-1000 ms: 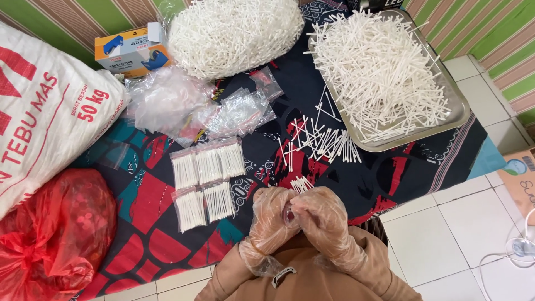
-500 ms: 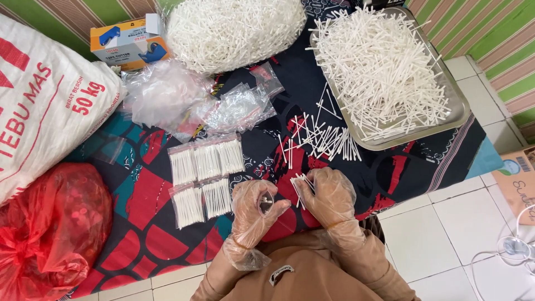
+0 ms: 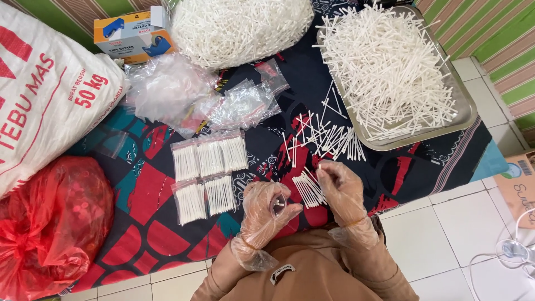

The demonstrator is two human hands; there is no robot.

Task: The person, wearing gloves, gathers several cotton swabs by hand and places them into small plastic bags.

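Both my hands wear thin clear plastic gloves. My left hand (image 3: 269, 207) is curled around a small clear plastic pouch (image 3: 277, 205), holding it by its mouth. My right hand (image 3: 341, 184) pinches a short white stick at its fingertips, just above a small neat bunch of white sticks (image 3: 307, 190) lying on the patterned cloth (image 3: 150, 200). More loose white sticks (image 3: 329, 136) are scattered on the cloth beyond the bunch. Several filled pouches of sticks (image 3: 207, 173) lie in two rows to the left of my hands.
A metal tray (image 3: 465, 114) heaped with white sticks stands at the back right. A big clear bag of sticks (image 3: 239, 28), empty pouches (image 3: 167, 89), a small cardboard box (image 3: 134, 33), a white sack (image 3: 44, 95) and a red plastic bag (image 3: 50, 223) lie left. White floor tiles (image 3: 446, 239) are at right.
My hands, pressed together a second ago, have parted. The left now holds the pouch alone and the right has moved out to the bunch of sticks.
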